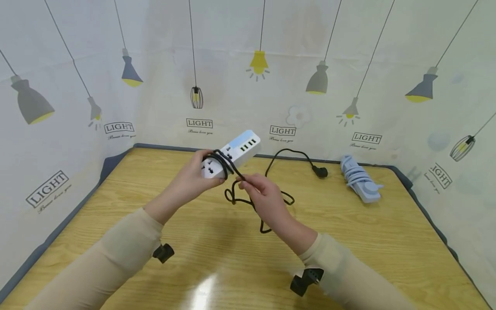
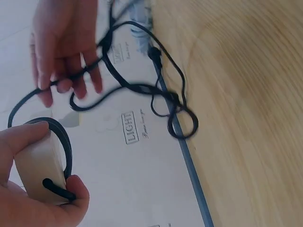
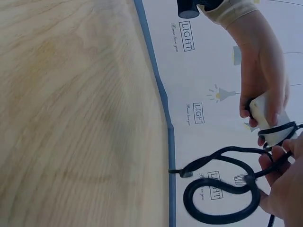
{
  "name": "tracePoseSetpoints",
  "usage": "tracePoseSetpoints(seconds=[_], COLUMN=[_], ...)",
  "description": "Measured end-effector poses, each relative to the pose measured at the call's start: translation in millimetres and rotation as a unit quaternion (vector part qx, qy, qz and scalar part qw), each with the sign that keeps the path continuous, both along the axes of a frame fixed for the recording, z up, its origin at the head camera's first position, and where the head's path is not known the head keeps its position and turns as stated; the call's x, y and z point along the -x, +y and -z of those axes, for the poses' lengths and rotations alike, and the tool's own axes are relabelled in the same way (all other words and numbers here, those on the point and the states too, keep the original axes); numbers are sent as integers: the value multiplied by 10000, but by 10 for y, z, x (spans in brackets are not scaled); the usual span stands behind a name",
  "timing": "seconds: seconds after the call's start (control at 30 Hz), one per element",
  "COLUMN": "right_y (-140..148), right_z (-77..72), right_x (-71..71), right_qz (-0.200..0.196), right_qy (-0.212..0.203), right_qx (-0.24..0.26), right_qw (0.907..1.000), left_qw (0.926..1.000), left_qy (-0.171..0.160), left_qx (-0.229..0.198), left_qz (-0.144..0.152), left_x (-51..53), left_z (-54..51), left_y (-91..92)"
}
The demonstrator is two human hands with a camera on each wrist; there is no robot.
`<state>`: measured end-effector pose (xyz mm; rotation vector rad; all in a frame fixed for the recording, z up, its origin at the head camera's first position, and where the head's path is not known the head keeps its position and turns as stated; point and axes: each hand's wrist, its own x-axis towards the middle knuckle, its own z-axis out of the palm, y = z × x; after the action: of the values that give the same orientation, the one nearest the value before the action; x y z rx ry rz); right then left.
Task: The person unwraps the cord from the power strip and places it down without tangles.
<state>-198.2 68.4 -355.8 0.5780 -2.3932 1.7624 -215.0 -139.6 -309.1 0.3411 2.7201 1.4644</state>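
A white power strip [image 1: 245, 150] with sockets and several USB ports is tilted above the table, its far end raised. My left hand [image 1: 192, 178] grips its near end, fingers over one side and thumb at the other. A black power cord [image 1: 222, 160] is looped around the strip close to that hand. Just to the right, my right hand [image 1: 267, 199] pinches the cord between thumb and fingers. Beyond it the loose cord hangs in tangled loops, shown also in the right wrist view, and its black plug [image 1: 320, 172] lies near the table's back edge.
On the right of the wooden table [image 1: 387, 241] lies another power strip [image 1: 358, 178], pale blue-white, with its cord wound around it. A lamp-printed cloth [image 1: 232, 77] stands behind and at both sides. Small black cameras are strapped to both wrists.
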Motion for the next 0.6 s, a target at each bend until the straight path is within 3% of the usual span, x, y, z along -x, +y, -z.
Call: tracePoseSetpoints(seconds=[0.13,0.3,0.5,0.6], right_y=[67,182,348,429], right_z=[-43,-138,-299,-383], right_x=[-10,11,56,83], right_qz=[-253,-541,-926,-1062], right_qy=[193,382,503,586], right_qx=[-562,-1184,-1643,-1840], right_qw=[9979,9908,9808,9754], left_qw=[9993,9931,9875,9814], left_qy=[315,829,749,850], left_qx=[201,830,1386,1720], left_qz=[32,67,42,93], left_x=[23,35,37,28], left_z=[24,52,99,130], left_y=[-29,-62,-117,-139])
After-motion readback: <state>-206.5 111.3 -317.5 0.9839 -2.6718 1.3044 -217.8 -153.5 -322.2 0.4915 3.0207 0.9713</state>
